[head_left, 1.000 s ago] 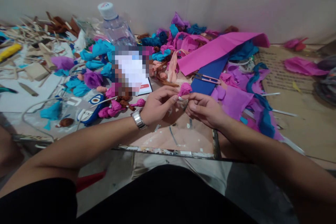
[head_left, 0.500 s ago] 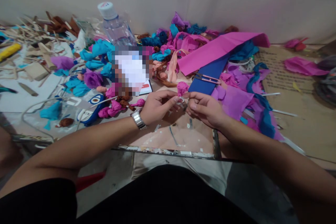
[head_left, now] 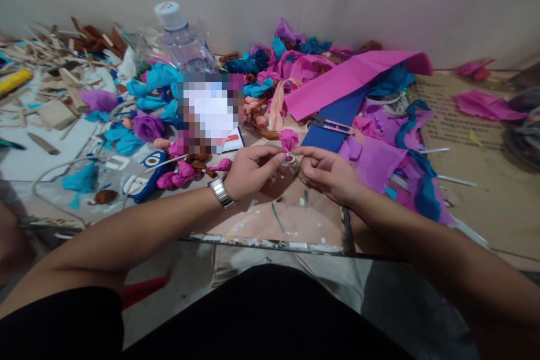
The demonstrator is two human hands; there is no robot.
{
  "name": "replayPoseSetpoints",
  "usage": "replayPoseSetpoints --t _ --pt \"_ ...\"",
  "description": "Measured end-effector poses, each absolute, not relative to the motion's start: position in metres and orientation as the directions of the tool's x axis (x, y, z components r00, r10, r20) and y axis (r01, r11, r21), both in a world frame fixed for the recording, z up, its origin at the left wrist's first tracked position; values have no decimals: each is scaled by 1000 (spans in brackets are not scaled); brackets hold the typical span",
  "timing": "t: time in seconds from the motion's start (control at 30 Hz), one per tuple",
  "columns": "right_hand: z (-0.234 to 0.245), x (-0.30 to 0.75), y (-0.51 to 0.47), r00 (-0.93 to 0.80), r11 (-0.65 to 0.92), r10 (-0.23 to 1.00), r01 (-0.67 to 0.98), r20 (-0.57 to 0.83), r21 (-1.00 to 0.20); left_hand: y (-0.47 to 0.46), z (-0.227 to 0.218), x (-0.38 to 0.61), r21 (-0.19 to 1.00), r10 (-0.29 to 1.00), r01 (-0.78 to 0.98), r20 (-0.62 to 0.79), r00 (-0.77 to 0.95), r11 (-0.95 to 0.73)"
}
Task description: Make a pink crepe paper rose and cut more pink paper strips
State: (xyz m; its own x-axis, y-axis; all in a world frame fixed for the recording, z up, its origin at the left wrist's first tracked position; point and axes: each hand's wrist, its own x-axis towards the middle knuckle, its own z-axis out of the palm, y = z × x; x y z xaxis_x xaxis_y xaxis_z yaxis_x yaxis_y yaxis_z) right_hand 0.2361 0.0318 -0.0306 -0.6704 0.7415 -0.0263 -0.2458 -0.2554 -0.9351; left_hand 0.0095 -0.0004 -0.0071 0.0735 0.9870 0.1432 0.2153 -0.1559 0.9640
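Observation:
My left hand (head_left: 248,170) and my right hand (head_left: 327,174) meet over a glass-topped work surface (head_left: 295,219). Between their pinched fingertips I hold a small pink paper flower bud (head_left: 289,139) by its base. The bud stands up above the fingers. A silver watch sits on my left wrist. Both hands have their fingers closed in a pinch.
Crepe paper scraps in pink, purple and teal cover the far side, with a long pink paper strip (head_left: 354,76) and a blue one (head_left: 333,118). Scissors (head_left: 331,125) lie there. A water bottle (head_left: 183,39) stands behind; finished buds (head_left: 181,174) and wood scraps lie left.
The pink bud has turned and shifted slightly left between my fingertips. Both hands stay almost in place.

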Motion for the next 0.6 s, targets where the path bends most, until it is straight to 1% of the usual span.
replayPoseSetpoints --t 0.1,0.3,0.5,0.6 --pt "-30 237 32 -676 -236 737 -241 -12 -941 0 -8 8 968 989 212 122 82 -137" --pt "-28 237 30 -678 -208 735 -226 0 -952 2 -11 6 954 985 246 151 89 -168" --pt "-24 236 28 -677 -181 735 -223 19 -958 1 -11 7 971 985 195 118 128 -142" --pt "-22 236 27 -694 -176 720 -212 21 -961 1 -9 7 963 986 222 131 105 -151"
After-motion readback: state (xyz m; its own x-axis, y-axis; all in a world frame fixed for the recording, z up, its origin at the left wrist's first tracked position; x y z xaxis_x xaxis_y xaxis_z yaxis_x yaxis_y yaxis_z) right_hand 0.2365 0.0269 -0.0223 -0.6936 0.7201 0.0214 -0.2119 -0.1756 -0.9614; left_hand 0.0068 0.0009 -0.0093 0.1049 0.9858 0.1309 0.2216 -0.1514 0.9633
